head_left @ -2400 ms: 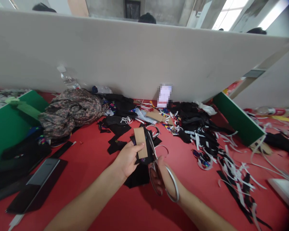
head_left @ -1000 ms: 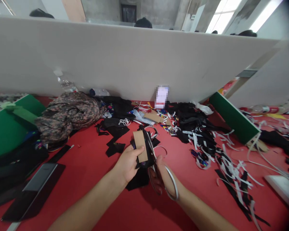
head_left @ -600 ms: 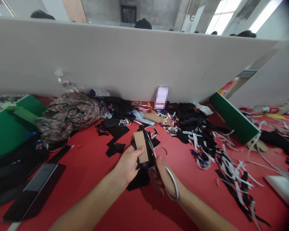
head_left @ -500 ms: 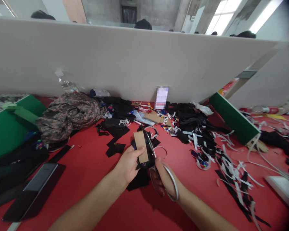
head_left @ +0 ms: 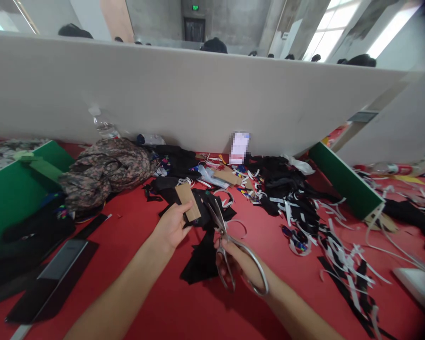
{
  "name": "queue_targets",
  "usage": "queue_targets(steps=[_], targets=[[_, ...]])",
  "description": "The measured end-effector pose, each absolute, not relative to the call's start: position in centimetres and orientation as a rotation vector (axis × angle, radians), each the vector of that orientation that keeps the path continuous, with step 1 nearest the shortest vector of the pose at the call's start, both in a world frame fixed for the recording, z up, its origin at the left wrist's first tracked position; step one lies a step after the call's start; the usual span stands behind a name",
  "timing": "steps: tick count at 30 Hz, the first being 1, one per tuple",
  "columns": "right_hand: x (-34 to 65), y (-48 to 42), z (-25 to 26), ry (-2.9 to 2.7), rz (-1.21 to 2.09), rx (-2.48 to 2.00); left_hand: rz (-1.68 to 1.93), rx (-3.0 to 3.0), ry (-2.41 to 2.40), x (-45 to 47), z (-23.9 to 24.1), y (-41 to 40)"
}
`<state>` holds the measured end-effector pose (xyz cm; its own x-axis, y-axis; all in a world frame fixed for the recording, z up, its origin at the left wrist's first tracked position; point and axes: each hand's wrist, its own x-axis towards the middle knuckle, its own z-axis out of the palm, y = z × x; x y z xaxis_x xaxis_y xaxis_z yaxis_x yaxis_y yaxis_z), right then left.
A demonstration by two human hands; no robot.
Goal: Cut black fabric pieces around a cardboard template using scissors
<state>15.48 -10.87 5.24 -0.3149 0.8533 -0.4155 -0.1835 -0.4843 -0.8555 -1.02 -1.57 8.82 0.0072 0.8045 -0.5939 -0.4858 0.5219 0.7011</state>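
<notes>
My left hand point(head_left: 171, 227) is closed on a small brown cardboard tag point(head_left: 188, 202) with a piece of black fabric point(head_left: 200, 208) behind it, held above the red table point(head_left: 134, 245). My right hand point(head_left: 241, 263) grips the handles of silver scissors point(head_left: 222, 231). The blades point up and away, just right of the tag and clear of the fabric. A black fabric scrap point(head_left: 200, 260) lies on the table below both hands.
A patterned bundle of cloth point(head_left: 104, 171) and a water bottle point(head_left: 104, 126) sit at the back left. Black fabric and white strips point(head_left: 335, 245) litter the right side. Green dividers point(head_left: 347, 183) flank the table. A dark flat device point(head_left: 56, 271) lies at front left. A grey partition point(head_left: 198, 94) stands behind.
My left hand has drawn the tag and fabric to the left, away from the scissors. The blades have come out of the fabric and now stand apart from it.
</notes>
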Motion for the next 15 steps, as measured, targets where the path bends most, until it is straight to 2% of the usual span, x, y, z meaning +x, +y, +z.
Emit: queue_targets(steps=[4,10,15], targets=[[14.9,-10.7,4.7,-0.767,1.784,-1.238,1.116,0.332,1.148,-1.4,9.0,-1.3],[14.5,-10.3,4.3,-0.534,1.597,-1.03,0.954,0.339,0.965,2.4,8.6,-5.2],[14.7,-10.2,4.5,-0.552,1.551,-1.09,0.948,0.336,0.809,4.5,7.9,-7.3]])
